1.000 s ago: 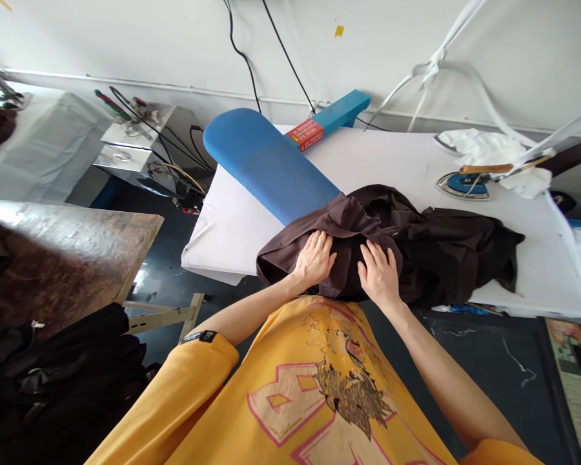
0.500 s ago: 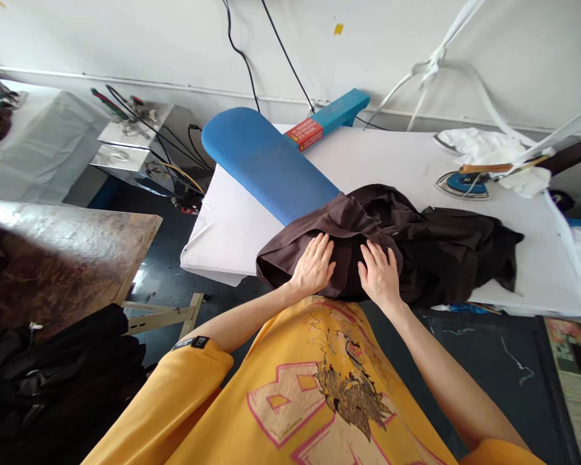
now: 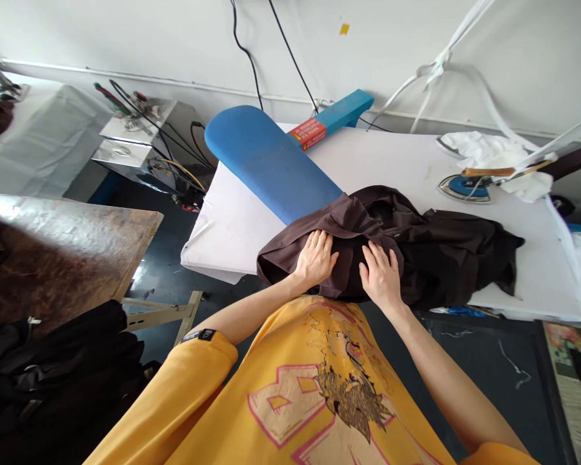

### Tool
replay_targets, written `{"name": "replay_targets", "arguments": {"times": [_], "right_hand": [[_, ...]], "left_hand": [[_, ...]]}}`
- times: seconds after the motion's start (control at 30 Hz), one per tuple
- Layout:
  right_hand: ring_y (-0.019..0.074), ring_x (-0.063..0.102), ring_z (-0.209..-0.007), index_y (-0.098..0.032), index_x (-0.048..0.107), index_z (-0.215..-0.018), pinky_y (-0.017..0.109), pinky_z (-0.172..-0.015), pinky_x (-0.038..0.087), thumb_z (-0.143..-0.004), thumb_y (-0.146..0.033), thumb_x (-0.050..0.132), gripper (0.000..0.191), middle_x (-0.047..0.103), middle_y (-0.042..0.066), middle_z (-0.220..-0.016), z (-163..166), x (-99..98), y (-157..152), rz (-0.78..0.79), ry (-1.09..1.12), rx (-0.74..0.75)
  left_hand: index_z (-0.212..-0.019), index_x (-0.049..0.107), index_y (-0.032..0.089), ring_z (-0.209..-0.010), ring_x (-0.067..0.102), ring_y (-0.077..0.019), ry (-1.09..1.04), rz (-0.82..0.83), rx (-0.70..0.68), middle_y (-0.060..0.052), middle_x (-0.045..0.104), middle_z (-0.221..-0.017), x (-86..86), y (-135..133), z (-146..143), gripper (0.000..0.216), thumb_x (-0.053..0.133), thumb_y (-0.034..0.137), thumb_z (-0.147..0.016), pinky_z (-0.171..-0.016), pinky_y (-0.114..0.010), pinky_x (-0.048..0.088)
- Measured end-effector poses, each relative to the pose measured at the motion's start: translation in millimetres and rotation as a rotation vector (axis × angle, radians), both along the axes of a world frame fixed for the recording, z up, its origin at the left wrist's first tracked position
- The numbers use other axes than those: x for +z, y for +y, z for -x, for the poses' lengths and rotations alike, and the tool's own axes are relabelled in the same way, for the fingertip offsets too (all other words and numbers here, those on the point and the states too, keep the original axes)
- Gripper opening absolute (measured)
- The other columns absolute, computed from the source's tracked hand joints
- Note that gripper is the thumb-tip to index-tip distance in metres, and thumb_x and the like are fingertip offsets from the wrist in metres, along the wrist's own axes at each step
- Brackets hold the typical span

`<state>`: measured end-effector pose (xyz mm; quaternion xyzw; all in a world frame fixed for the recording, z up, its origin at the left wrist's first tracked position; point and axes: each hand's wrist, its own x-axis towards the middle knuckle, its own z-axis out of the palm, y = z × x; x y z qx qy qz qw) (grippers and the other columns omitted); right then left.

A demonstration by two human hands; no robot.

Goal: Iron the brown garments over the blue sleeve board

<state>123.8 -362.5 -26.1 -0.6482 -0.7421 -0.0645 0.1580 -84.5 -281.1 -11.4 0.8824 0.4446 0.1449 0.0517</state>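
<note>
A dark brown garment [image 3: 445, 248] lies bunched over the near end of a blue padded pressing arm [image 3: 271, 161] and spreads to the right across the white table. My left hand [image 3: 315, 260] rests palm down on the cloth, fingers stretched out and pointing away from me. A short way to its right, my right hand [image 3: 380, 274] lies flat on the same garment with its fingers slightly apart. Both hands touch the fabric near the table's front edge. Folds hide the near end of the pressing arm.
An iron [image 3: 467, 187] with a wooden handle sits at the right of the white-covered table [image 3: 227, 226], beside a crumpled white cloth [image 3: 484, 150]. Left are a metal box [image 3: 126, 152] with hoses, a brown table [image 3: 77, 239] and a dark clothes pile [image 3: 53, 387]. Cables hang along the wall.
The view has shifted slightly. Both hands stay flat on the garment in nearly the same place, and the garment looks almost unchanged.
</note>
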Motion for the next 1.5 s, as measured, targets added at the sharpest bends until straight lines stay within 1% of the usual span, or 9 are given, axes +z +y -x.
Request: {"name": "replay_targets", "arguments": {"times": [0.1, 0.23, 0.4, 0.7, 0.77, 0.87, 1.0, 1.3, 1.5], "right_hand": [[0.0314, 0.050, -0.141, -0.011, 0.049, -0.150, 0.055, -0.121, 0.030, -0.105, -0.030, 0.041, 0.049, 0.051, 0.016, -0.155, 0, -0.4, 0, -0.002, 0.008, 0.002], [0.0310, 0.049, -0.141, -0.011, 0.047, -0.151, 0.055, -0.122, 0.029, -0.105, -0.030, 0.040, 0.050, 0.051, 0.016, -0.154, 0, -0.1, 0, 0.002, 0.020, 0.008], [0.0311, 0.050, -0.140, -0.011, 0.045, -0.153, 0.055, -0.122, 0.029, -0.105, -0.031, 0.040, 0.052, 0.052, 0.016, -0.154, 0, 0.1, 0, 0.000, 0.032, 0.003], [0.0303, 0.049, -0.141, -0.011, 0.046, -0.152, 0.054, -0.123, 0.027, -0.105, -0.030, 0.041, 0.051, 0.051, 0.017, -0.154, 2, 0.7, -1, 0.004, 0.033, -0.006], [0.0300, 0.049, -0.141, -0.010, 0.048, -0.150, 0.054, -0.124, 0.028, -0.105, -0.030, 0.041, 0.050, 0.051, 0.017, -0.155, 2, 1.4, -1, 0.008, 0.025, -0.009], [0.0299, 0.049, -0.142, -0.010, 0.049, -0.149, 0.054, -0.124, 0.028, -0.105, -0.029, 0.041, 0.049, 0.051, 0.017, -0.155, 2, 2.9, -1, 0.023, 0.021, -0.014], [0.0305, 0.049, -0.141, -0.008, 0.051, -0.147, 0.054, -0.123, 0.028, -0.105, -0.028, 0.041, 0.047, 0.052, 0.017, -0.154, 3, 4.3, -1, 0.021, 0.016, -0.006], [0.0319, 0.049, -0.141, -0.012, 0.045, -0.153, 0.056, -0.122, 0.029, -0.104, -0.029, 0.040, 0.052, 0.051, 0.017, -0.155, 3, 2.8, -1, 0.024, 0.045, -0.002], [0.0318, 0.050, -0.140, -0.010, 0.050, -0.148, 0.055, -0.122, 0.029, -0.105, -0.029, 0.040, 0.048, 0.052, 0.016, -0.154, 3, 3.3, -1, 0.016, 0.021, -0.008]], "left_hand": [[-0.141, 0.053, 0.002, -0.138, 0.052, -0.0363, 0.029, -0.024, -0.027, -0.024, 0.058, -0.143, 0.2, 7, 2, 0.053, 0.040, 0.039, -0.105, -0.118, -0.052, 0.040], [-0.127, 0.061, 0.006, -0.120, 0.061, -0.0344, 0.057, -0.049, -0.094, -0.021, 0.065, -0.124, 0.7, 19, 7, 0.045, 0.041, 0.041, -0.105, -0.106, -0.048, 0.047], [-0.113, 0.064, 0.011, -0.105, 0.062, -0.0318, 0.085, -0.059, -0.120, -0.018, 0.066, -0.108, 0.1, 32, 10, 0.040, 0.040, 0.043, -0.105, -0.094, -0.045, 0.049], [-0.119, 0.063, 0.009, -0.109, 0.063, -0.0335, 0.037, -0.058, -0.117, -0.019, 0.066, -0.113, -4.6, 32, 10, 0.041, 0.040, 0.040, -0.106, -0.096, -0.047, 0.051], [-0.128, 0.060, 0.008, -0.121, 0.061, -0.0346, 0.008, -0.045, -0.141, -0.021, 0.065, -0.124, -5.6, 27, 14, 0.042, 0.040, 0.037, -0.105, -0.104, -0.050, 0.049], [-0.144, 0.049, 0.007, -0.143, 0.048, -0.0351, -0.042, -0.038, -0.179, -0.022, 0.054, -0.147, -6.2, 16, 20, 0.048, 0.041, 0.033, -0.104, -0.120, -0.053, 0.039], [-0.147, 0.046, 0.005, -0.153, 0.035, -0.0333, -0.064, -0.010, -0.207, -0.023, 0.047, -0.156, -4.7, 3, 21, 0.052, 0.037, 0.033, -0.105, -0.125, -0.054, 0.036], [-0.144, 0.050, 0.006, -0.141, 0.050, -0.0355, 0.004, -0.014, -0.115, -0.023, 0.056, -0.146, -3.9, 13, 11, 0.051, 0.038, 0.035, -0.104, -0.119, -0.053, 0.040], [-0.126, 0.061, 0.009, -0.116, 0.060, -0.0329, 0.057, -0.040, -0.137, -0.020, 0.065, -0.121, -2.0, 28, 14, 0.042, 0.037, 0.037, -0.106, -0.103, -0.047, 0.048]]}}
